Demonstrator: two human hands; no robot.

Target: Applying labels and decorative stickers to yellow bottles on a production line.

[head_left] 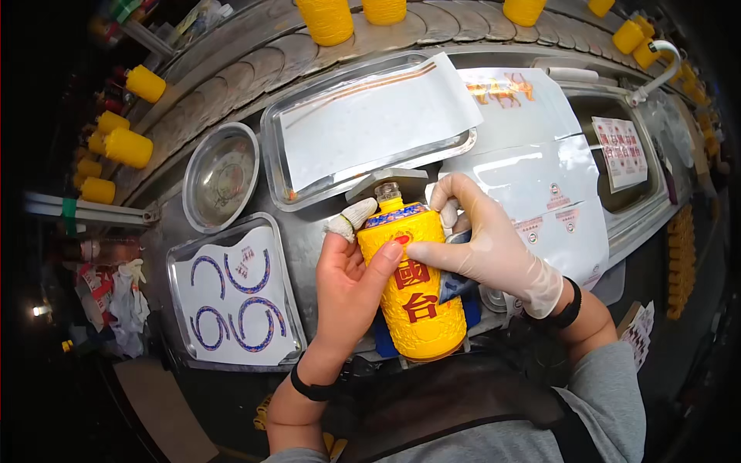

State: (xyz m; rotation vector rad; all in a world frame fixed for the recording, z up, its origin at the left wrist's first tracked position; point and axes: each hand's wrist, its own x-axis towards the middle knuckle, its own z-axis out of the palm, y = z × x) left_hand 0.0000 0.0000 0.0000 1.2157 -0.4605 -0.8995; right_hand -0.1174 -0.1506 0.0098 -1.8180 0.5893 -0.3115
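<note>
A yellow bottle (421,309) with an embossed surface, red characters and a clear threaded neck leans back in front of me. Around its shoulder runs a blue patterned band (395,216). My left hand (347,282), bare except for a white cover on one fingertip, grips the bottle's left side, its thumb beside a small red emblem on the front. From the right, my right hand (498,247) in a thin white glove is closed on the shoulder, thumb pressed to the front. A blue-grey cloth (455,285) shows under the right palm, partly hidden; whether the hand holds it I cannot tell.
At the left, a tray (176,297) holds a sheet of curved blue strips, below a round metal bowl (221,177). Another tray (274,147) carries a white sheet with thin brown strips. Label sheets (532,174) lie right. Beyond runs a conveyor (255,73) with yellow bottles (326,19).
</note>
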